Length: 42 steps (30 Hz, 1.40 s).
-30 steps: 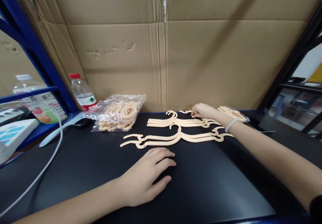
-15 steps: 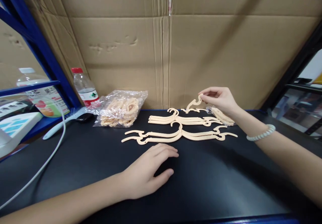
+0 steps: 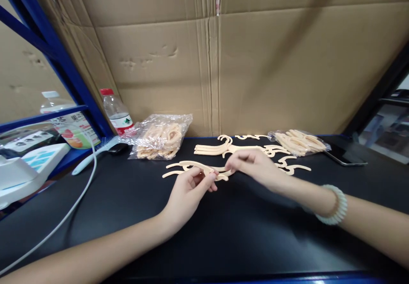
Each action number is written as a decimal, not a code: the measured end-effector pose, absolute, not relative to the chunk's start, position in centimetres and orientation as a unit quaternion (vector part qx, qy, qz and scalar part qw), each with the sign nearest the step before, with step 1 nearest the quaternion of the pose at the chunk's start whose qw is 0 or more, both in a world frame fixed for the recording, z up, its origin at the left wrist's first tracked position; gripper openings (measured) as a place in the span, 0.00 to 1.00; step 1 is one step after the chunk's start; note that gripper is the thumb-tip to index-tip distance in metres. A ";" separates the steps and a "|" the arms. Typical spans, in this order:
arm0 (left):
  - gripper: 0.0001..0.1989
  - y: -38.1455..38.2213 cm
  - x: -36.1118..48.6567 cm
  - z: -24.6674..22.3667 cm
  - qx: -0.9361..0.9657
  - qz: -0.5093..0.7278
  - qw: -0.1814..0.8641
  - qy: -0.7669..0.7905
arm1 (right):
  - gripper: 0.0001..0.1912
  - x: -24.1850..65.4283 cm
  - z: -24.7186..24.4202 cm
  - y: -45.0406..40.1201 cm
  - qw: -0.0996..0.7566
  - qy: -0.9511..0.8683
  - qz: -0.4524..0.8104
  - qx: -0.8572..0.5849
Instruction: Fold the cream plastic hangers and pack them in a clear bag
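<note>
Clear plastic bags (image 3: 161, 136) hold cream hangers; both hands' fingers (image 3: 207, 181) pinch cream hanger piece (image 3: 220, 174).

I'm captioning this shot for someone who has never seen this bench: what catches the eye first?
Both hands meet at the centre of the black tabletop: the left hand and right hand pinch a flat cream plastic hanger piece. Behind them lie more cream hangers, between two clear plastic bags of hanger parts. A brown cardboard wall fills the background.
</note>
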<state>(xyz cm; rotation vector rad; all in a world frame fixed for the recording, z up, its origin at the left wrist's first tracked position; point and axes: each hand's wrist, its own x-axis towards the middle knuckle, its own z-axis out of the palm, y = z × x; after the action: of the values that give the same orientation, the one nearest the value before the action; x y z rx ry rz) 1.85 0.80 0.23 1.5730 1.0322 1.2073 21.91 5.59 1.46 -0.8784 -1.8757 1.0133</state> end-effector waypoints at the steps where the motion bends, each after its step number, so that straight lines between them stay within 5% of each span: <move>1: 0.14 0.8 1.8 0.1 0.631 0.484 0.441 0.418 | 0.13 22.7 1.7 6.9 0.422 -0.755 0.352 -0.357; 4: 0.15 0.9 1.7 -0.3 0.620 0.473 0.468 0.416 | 0.08 25.3 1.9 10.9 0.344 -0.813 0.192 -0.428; 12: 0.16 0.5 1.8 -0.3 0.608 0.450 0.522 0.395 | 0.04 26.8 -0.9 14.2 0.258 -0.850 0.135 -0.440; 27: 0.11 0.5 0.2 1.1 0.600 0.475 0.494 0.413 | 0.10 28.2 3.5 9.3 0.418 -0.803 0.079 -0.418; 33: 0.08 1.2 -0.6 1.4 0.585 0.489 0.515 0.391 | 0.16 29.2 3.4 5.5 0.386 -0.828 0.103 -0.392; 42: 0.06 1.5 -0.1 0.5 0.527 0.505 0.586 0.352 | 0.11 29.0 1.3 3.5 0.412 -0.800 0.173 -0.399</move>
<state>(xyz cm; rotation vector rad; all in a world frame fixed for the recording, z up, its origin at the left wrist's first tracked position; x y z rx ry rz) -0.06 1.55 0.49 1.2300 0.8211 1.1775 29.00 3.48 1.33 -1.0047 -2.0131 0.4361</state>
